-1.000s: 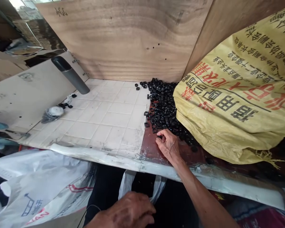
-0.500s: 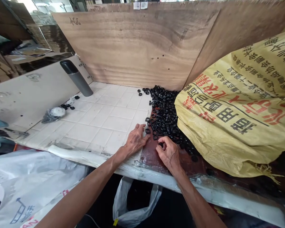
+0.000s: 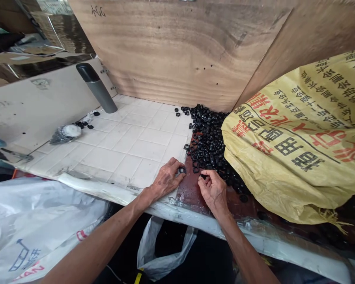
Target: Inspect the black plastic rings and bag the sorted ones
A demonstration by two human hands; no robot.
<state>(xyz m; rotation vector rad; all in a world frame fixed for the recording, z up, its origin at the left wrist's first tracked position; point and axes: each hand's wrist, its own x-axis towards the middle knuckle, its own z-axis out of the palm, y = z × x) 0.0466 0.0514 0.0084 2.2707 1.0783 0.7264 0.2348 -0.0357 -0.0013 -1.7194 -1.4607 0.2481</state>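
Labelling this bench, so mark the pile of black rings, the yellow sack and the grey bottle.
Pile of black rings (image 3: 208, 140), head view: its middle.
Yellow sack (image 3: 297, 146), head view: its printed front.
Grey bottle (image 3: 98, 90), head view: body below cap.

Left hand (image 3: 167, 177): we grip a black ring (image 3: 181, 170) near the table's (image 3: 144, 150) front edge
Right hand (image 3: 213, 187): we pinch a black piece (image 3: 203, 177)
Flask (image 3: 99, 91): back left corner

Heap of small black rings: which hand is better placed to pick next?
Probably the right hand, nearer the heap of small black rings; the left hand sits farther left. Both look occupied.
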